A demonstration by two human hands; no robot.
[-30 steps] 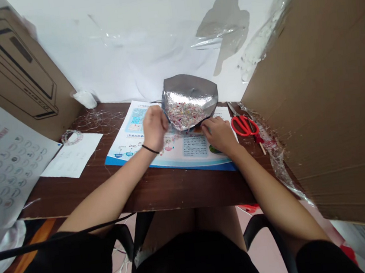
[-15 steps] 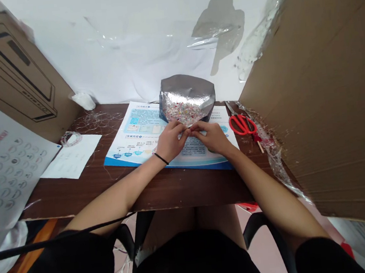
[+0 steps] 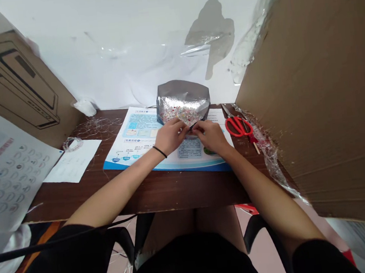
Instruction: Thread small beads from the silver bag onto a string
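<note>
A silver foil bag (image 3: pixel 182 91) stands with its mouth toward me, and small multicoloured beads (image 3: pixel 180 112) lie inside it. In front of the beads, my left hand (image 3: pixel 170 137) is closed in a pinch, a dark band around its wrist. My right hand (image 3: pixel 211 136) also pinches, its fingertips very near the left ones. Whatever the fingertips hold is too small to make out. Both hands are over a blue and white printed sheet (image 3: pixel 132 152) on the dark wooden table (image 3: pixel 175 193).
Red-handled scissors (image 3: pixel 239 127) lie right of the sheet, near crumpled clear plastic (image 3: pixel 273 166). On the left are a beaded bracelet (image 3: pixel 72 144), a white paper (image 3: pixel 71 167) and tangled clear thread (image 3: pixel 103 125). Cardboard (image 3: pixel 321 96) walls the right side; a cardboard box (image 3: pixel 27 83) stands left.
My fingertips, pressed together before, are now slightly apart. The camera view has shifted a little; the bag and the scissors stay in place on the table.
</note>
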